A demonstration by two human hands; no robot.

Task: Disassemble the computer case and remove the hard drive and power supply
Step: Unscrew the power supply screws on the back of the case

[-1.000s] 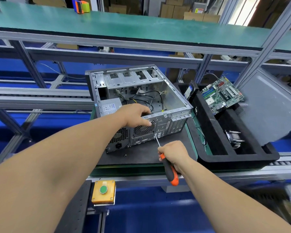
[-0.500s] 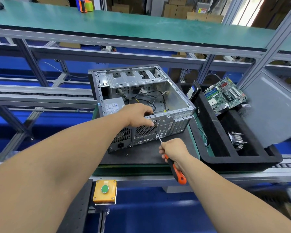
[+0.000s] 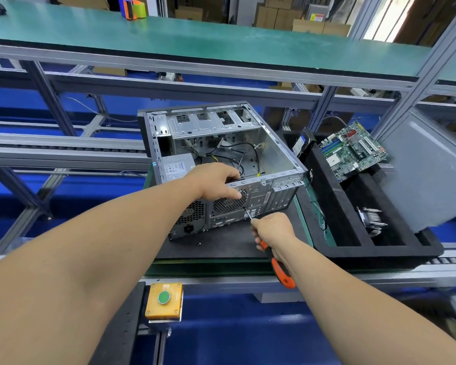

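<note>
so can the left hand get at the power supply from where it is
Probably yes: the left hand grips the case's rear top edge right beside the power supply, the case is open on top, and only loose cables lie nearby.

factory line: conveyor rails [image 3: 63,143], stacked cartons [image 3: 282,17]

Your two arms come in bare from the bottom edge, with no sleeves showing on either forearm. Your left hand [image 3: 216,181] and your right hand [image 3: 273,230] wear no gloves, and no watch, band or ring shows on them.
</note>
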